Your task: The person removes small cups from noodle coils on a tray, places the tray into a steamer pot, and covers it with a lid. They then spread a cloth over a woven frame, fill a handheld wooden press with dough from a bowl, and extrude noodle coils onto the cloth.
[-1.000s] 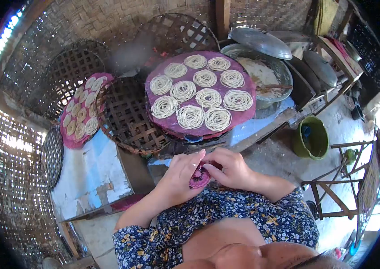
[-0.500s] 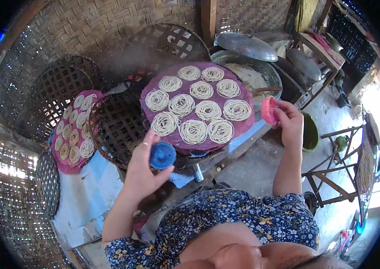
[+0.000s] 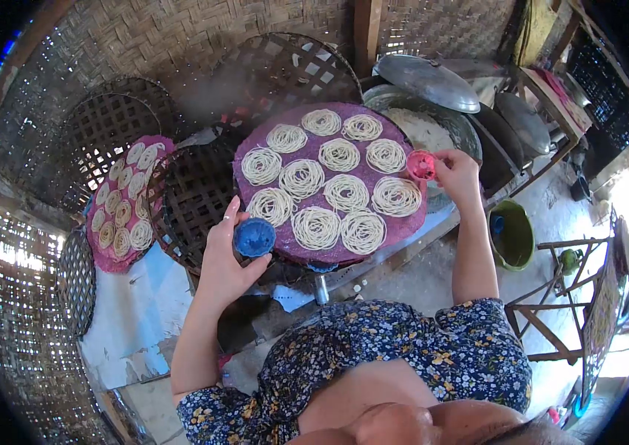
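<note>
My left hand [image 3: 227, 259] holds a small blue cup [image 3: 254, 237] between thumb and fingers, just off the lower left edge of a round purple sheet [image 3: 300, 127]. Several pale noodle coils [image 3: 316, 228] lie on that sheet. At its right edge, my right hand [image 3: 457, 174] grips a small pink cup [image 3: 421, 165], its opening turned toward me. The two cups are apart, one on each side of the coils.
A second purple sheet [image 3: 153, 142] with coils lies at the left, beside a dark woven basket [image 3: 192, 200]. Behind on the right are a metal basin [image 3: 464, 133] and a lid [image 3: 427, 80]. A green bucket [image 3: 512, 236] stands on the floor.
My hands have parted from in front of my chest, separating the blue and pink pieces. Since the middle frame, my right hand has tilted the pink cup and moved it slightly left.
</note>
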The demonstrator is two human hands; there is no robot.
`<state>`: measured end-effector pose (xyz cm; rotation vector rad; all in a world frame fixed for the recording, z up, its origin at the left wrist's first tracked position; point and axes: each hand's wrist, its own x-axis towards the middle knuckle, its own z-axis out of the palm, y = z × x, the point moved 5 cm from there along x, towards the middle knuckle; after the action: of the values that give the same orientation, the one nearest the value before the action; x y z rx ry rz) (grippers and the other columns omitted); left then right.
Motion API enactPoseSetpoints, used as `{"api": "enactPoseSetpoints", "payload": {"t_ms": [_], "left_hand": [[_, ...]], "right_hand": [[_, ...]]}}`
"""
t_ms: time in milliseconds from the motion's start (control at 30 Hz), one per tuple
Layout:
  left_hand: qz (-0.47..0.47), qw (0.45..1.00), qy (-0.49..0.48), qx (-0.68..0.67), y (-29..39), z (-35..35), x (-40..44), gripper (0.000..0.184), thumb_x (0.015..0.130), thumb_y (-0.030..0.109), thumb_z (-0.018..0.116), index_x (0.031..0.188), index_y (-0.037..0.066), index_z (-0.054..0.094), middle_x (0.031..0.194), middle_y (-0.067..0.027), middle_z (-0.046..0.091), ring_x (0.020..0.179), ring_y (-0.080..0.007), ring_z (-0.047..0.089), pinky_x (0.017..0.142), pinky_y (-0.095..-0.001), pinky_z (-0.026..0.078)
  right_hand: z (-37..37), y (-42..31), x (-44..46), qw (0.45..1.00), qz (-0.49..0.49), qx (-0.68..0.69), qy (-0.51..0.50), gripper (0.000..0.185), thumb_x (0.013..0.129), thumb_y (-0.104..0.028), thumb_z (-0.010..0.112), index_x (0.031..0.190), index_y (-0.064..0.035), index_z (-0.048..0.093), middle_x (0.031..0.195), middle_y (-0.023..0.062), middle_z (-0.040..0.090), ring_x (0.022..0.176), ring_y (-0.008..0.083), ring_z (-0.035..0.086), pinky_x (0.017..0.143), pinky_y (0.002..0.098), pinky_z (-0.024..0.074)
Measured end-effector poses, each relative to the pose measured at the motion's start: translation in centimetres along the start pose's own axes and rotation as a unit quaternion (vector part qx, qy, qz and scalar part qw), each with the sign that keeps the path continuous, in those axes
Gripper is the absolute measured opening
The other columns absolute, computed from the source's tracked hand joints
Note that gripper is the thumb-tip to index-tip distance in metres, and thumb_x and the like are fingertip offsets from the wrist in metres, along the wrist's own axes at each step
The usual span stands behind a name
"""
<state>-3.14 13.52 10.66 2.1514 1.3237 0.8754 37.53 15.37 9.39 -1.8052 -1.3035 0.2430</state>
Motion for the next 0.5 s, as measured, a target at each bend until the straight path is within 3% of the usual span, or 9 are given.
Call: {"api": "enactPoseSetpoints", "payload": {"t_ms": [33,167,267,333,400,433,500], "left_hand": [[-0.006,1.0,0.002,0.005,0.1,0.1,0.1,0.089,0.059,0.009,0.072,0.135,0.008,0.025,0.113,-0.0127,0.05,0.105,-0.0238,0.049,0.092,-0.0343,0.037],[-0.005,0.999,0.014,0.028,0.5,0.6,0.3,0.089,0.059,0.009,0.072,0.135,0.007,0.025,0.112,-0.0129,0.051,0.104,-0.0253,0.049,0.092,-0.035,0.037],[0.0,0.999,0.019,0.043,0.5,0.9,0.2,0.088,0.059,0.009,0.072,0.134,0.006,0.026,0.112,-0.013,0.051,0.103,-0.0257,0.049,0.091,-0.0344,0.037],[0.003,0.998,0.011,0.054,0.9,1.1,0.2,0.088,0.059,0.01,0.072,0.134,0.006,0.026,0.112,-0.0132,0.051,0.103,-0.026,0.048,0.091,-0.0344,0.037],[0.007,0.999,0.008,0.04,0.9,1.6,0.3,0.088,0.059,0.011,0.072,0.134,0.006,0.026,0.112,-0.0127,0.051,0.104,-0.028,0.047,0.092,-0.0357,0.036],[0.009,0.999,0.001,0.047,1.1,1.7,0.5,0.087,0.059,0.011,0.072,0.134,0.006,0.026,0.112,-0.0126,0.051,0.104,-0.0285,0.046,0.092,-0.036,0.035],[0.016,0.999,-0.008,0.041,1.1,2.2,0.8,0.087,0.06,0.013,0.071,0.134,0.006,0.026,0.113,-0.012,0.051,0.105,-0.03,0.045,0.093,-0.0367,0.034]], "right_hand": [[0.4,0.3,0.6,0.999,-0.038,-0.03,0.006,0.025,0.067,-0.017,0.058,0.082,0.0011,0.065,0.064,0.0147,0.061,0.053,0.02,0.059,0.054,0.0305,0.0463],[0.9,-0.1,1.1,0.997,-0.001,-0.021,-0.069,0.025,0.07,-0.02,0.059,0.085,-0.0003,0.065,0.068,0.0165,0.062,0.056,0.0214,0.06,0.057,0.0311,0.0464],[0.8,0.0,1.1,0.997,-0.066,-0.033,-0.029,0.027,0.073,-0.023,0.061,0.087,-0.0004,0.065,0.069,0.0162,0.062,0.057,0.0202,0.06,0.058,0.03,0.046],[-0.3,-0.7,1.0,0.992,-0.105,-0.064,0.027,0.03,0.075,-0.025,0.062,0.09,0.0009,0.063,0.069,0.0133,0.061,0.059,0.0155,0.058,0.058,0.0274,0.0452],[-1.1,-0.6,0.8,0.999,-0.042,0.007,0.008,0.029,0.077,-0.022,0.062,0.092,0.0018,0.063,0.066,0.008,0.058,0.059,0.0116,0.054,0.056,0.0251,0.0435],[-1.5,0.1,1.0,0.998,-0.059,-0.005,0.016,0.029,0.077,-0.022,0.063,0.094,0.0021,0.062,0.063,0.0034,0.055,0.057,0.0089,0.05,0.054,0.0234,0.0417],[-2.2,0.6,0.7,0.999,-0.04,0.018,0.013,0.029,0.077,-0.021,0.063,0.095,0.0017,0.062,0.062,0.0026,0.054,0.055,0.0082,0.049,0.052,0.0227,0.0406]]}}
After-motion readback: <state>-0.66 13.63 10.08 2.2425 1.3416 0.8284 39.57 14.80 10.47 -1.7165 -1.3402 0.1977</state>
